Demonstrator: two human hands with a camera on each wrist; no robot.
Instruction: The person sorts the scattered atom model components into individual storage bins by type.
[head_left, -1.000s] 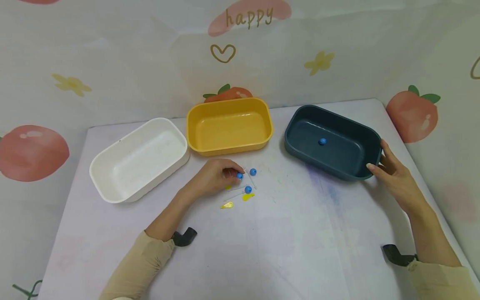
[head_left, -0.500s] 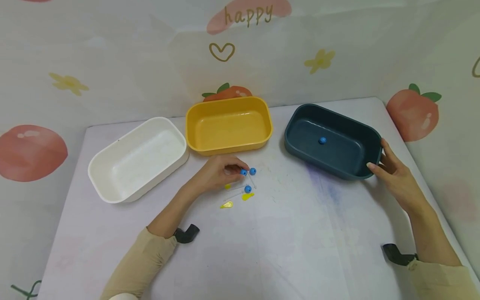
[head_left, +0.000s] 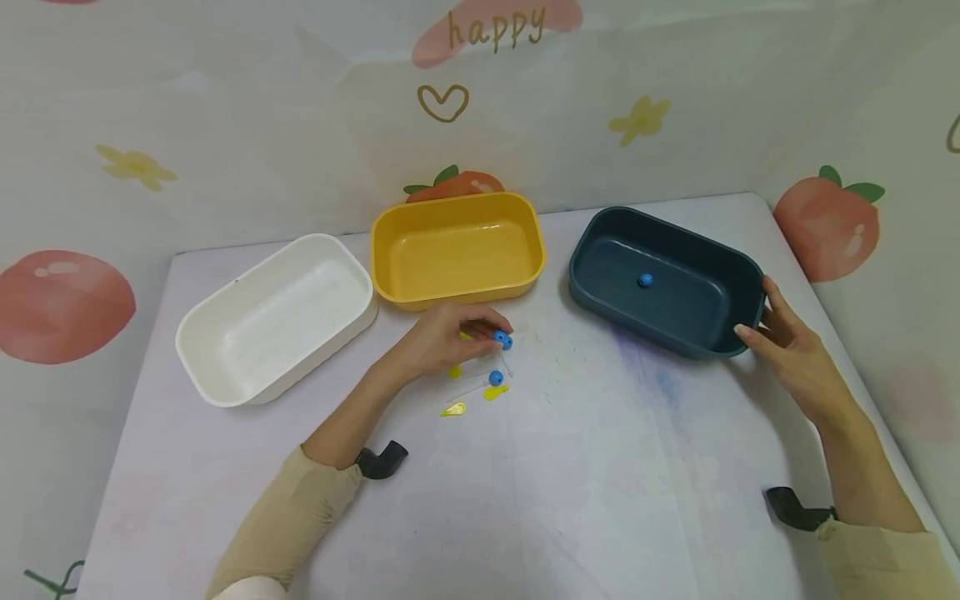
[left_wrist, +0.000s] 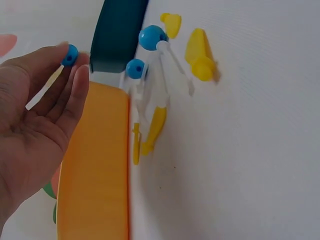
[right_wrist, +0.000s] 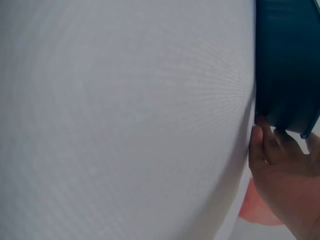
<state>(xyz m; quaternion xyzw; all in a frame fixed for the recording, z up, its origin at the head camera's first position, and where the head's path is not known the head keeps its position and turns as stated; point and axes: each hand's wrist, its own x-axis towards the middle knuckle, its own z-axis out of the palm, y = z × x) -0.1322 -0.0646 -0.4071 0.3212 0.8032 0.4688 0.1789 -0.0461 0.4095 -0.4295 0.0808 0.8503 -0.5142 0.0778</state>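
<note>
My left hand (head_left: 442,340) pinches a small blue ball (left_wrist: 72,55) with a thin pale stick on it between thumb and fingers, above the table's middle. Below it lie two more blue balls (left_wrist: 151,38) with thin white sticks (left_wrist: 176,67) and several yellow flat-ended pieces (left_wrist: 201,55). In the head view the held ball overlaps one of those on the table. My right hand (head_left: 798,358) grips the right end of a dark blue bin (head_left: 667,337), thumb at the rim and fingers round the outside. Another blue ball (head_left: 646,281) lies on the bin's floor.
A yellow bin (head_left: 457,296) stands at the back middle, just behind the left hand. Left of it is a white bin (head_left: 277,321), set at an angle. A patterned cloth wall (head_left: 555,150) rises behind the table (head_left: 570,500).
My left hand has moved a little right and away from me with the pinched blue ball, toward the ball beside it. My right hand and the dark blue bin stay in place.
</note>
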